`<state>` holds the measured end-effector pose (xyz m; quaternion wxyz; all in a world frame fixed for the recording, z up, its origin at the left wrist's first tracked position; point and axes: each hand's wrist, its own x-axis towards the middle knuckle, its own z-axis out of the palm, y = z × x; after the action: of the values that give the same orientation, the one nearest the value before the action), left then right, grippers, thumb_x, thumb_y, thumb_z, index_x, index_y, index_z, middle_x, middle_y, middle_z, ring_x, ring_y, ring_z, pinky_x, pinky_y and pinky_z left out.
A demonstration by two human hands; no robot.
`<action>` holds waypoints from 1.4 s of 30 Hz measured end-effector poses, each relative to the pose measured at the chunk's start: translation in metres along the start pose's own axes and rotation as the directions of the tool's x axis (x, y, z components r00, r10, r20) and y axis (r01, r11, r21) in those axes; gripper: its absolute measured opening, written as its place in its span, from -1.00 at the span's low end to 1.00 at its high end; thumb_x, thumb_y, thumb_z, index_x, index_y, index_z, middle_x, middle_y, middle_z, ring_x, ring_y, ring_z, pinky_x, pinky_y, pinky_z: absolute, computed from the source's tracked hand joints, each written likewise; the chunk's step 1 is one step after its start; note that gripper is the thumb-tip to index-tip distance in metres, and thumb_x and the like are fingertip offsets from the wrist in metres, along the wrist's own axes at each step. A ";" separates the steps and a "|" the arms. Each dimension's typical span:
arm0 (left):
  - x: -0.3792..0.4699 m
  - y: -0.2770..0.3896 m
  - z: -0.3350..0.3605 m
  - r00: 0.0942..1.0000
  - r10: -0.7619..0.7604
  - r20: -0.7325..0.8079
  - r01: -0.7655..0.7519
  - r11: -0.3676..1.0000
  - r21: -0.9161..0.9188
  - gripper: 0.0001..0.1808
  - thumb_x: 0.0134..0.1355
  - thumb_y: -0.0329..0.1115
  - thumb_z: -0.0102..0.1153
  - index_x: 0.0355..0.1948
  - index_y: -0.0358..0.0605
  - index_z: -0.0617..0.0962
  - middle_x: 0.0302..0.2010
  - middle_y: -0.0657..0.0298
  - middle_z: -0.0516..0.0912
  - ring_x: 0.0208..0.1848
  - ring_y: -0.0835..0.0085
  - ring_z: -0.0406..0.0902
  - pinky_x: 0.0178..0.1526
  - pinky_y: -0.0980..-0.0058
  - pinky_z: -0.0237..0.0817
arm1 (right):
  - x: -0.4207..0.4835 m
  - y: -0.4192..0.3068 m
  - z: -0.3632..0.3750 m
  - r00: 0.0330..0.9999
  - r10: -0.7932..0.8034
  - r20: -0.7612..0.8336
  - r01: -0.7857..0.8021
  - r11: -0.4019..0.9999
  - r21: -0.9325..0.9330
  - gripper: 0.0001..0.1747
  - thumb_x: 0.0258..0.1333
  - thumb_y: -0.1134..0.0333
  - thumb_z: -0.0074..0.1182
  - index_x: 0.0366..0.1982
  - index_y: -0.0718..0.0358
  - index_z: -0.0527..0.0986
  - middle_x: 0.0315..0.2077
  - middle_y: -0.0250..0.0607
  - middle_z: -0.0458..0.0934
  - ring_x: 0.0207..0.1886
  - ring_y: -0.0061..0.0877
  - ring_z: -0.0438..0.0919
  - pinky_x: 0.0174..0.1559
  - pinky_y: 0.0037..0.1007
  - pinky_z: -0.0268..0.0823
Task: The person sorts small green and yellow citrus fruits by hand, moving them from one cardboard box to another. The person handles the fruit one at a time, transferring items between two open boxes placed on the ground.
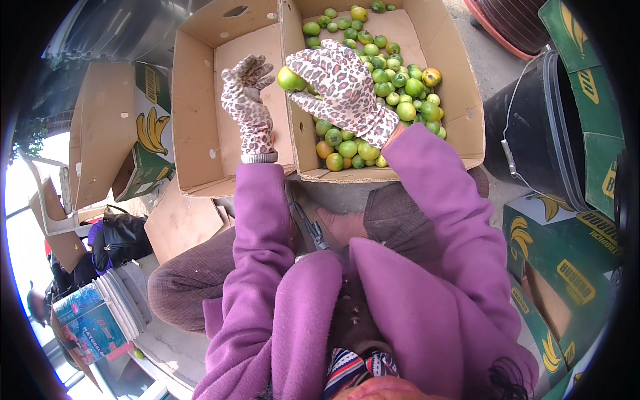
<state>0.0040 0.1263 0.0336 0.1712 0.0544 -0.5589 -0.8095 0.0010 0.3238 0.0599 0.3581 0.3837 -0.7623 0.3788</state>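
Two cardboard boxes stand side by side before me. My right hand (336, 90), in a leopard-print glove, grips a light green tomato (291, 79) between thumb and fingers, at the wall between the boxes. Below and beyond it, many tomatoes (406, 111) fill much of the right box (462, 120); most are green, a few yellow to orange. My left hand (248, 100), gloved alike, is raised over the left box (250, 47) with its fingers bent and apart. Nothing shows in it. Bare cardboard is what I see of that box's floor.
A black bucket (530, 125) with a wire handle lies tipped on the right, near green banana cartons (550, 250). Another banana carton (102, 135) stands left. Further down are a black bag (122, 235) and a blue-labelled bucket (87, 320). My bent leg (192, 280) is close to the boxes.
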 end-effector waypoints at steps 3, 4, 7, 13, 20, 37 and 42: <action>-0.010 0.004 0.000 0.943 -0.103 0.315 0.193 0.943 -0.271 -0.22 0.29 0.15 0.00 0.22 -0.39 0.32 0.14 -0.19 0.44 0.17 0.06 0.43 0.16 0.12 0.35 | 0.001 -0.002 0.003 0.999 0.037 0.013 -0.037 0.999 -0.006 -0.46 -0.18 0.15 0.32 -0.07 0.11 0.52 -0.10 -0.29 0.54 0.04 -0.33 0.47 0.22 -0.13 0.19; -0.013 0.003 0.006 0.909 -0.106 0.404 0.244 0.920 -0.307 -0.19 0.26 0.13 0.06 0.26 -0.38 0.26 0.15 -0.18 0.42 0.16 0.07 0.44 0.13 0.12 0.38 | -0.001 0.003 0.010 0.994 0.036 0.101 -0.026 0.994 -0.106 -0.47 -0.16 0.13 0.30 -0.05 0.10 0.53 -0.06 -0.29 0.52 0.06 -0.35 0.45 0.26 -0.10 0.15; -0.009 -0.001 -0.002 0.899 -0.176 0.400 0.240 0.964 -0.116 -0.21 0.25 0.04 0.13 0.30 -0.32 0.22 0.14 -0.16 0.42 0.07 0.09 0.48 0.03 0.18 0.46 | 0.002 -0.003 0.014 0.962 0.083 0.259 -0.048 0.989 -0.139 -0.47 -0.07 0.08 0.25 -0.01 0.09 0.52 -0.03 -0.32 0.52 0.08 -0.35 0.45 0.26 -0.19 0.15; 0.022 -0.018 -0.049 0.928 -0.315 -0.199 0.229 0.904 -0.362 -0.74 0.29 -0.31 0.11 -0.01 -0.08 0.55 -0.04 -0.02 0.55 -0.06 0.12 0.54 -0.05 0.18 0.53 | -0.020 0.091 -0.029 0.817 0.507 0.273 -0.338 0.806 -0.486 -0.64 0.08 0.21 0.07 -0.08 0.17 0.58 -0.04 -0.18 0.57 0.07 -0.30 0.48 0.15 -0.26 0.27; 0.017 -0.075 -0.119 0.837 -0.546 -0.020 0.209 0.285 0.936 -0.72 0.14 -0.30 0.25 -0.09 -0.05 0.64 -0.28 0.02 0.68 -0.39 0.38 0.65 -0.36 0.47 0.51 | -0.055 0.113 -0.020 0.276 0.766 0.581 -0.255 0.641 -0.724 -0.71 0.02 0.33 0.07 -0.17 0.15 0.60 -0.09 -0.13 0.60 0.04 -0.20 0.54 0.09 0.07 0.24; 0.003 -0.009 -0.026 0.869 -0.287 0.403 0.420 0.859 -0.294 -0.29 0.31 0.06 0.01 0.26 -0.33 0.31 0.13 0.02 0.50 0.09 0.24 0.50 0.11 0.22 0.37 | 0.015 -0.011 0.039 0.989 -0.024 0.149 0.048 0.985 -0.164 -0.65 0.03 0.20 0.18 -0.10 0.08 0.57 -0.15 -0.31 0.63 -0.04 -0.37 0.56 0.21 -0.22 0.27; 0.010 -0.009 -0.029 0.884 -0.207 0.419 0.327 0.915 -0.237 -0.37 0.23 -0.13 0.16 0.24 -0.26 0.35 0.14 -0.03 0.48 0.03 0.22 0.54 0.03 0.30 0.44 | 0.022 -0.011 0.025 0.939 0.146 0.311 -0.084 0.976 -0.203 -0.57 0.01 0.15 0.20 -0.04 0.09 0.54 -0.01 -0.30 0.56 0.11 -0.34 0.47 0.26 -0.24 0.17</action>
<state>0.0007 0.0996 0.0156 -0.0501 -0.0551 -0.4385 -0.8956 -0.0062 0.2908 0.0706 0.2397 0.3601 -0.8639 0.2581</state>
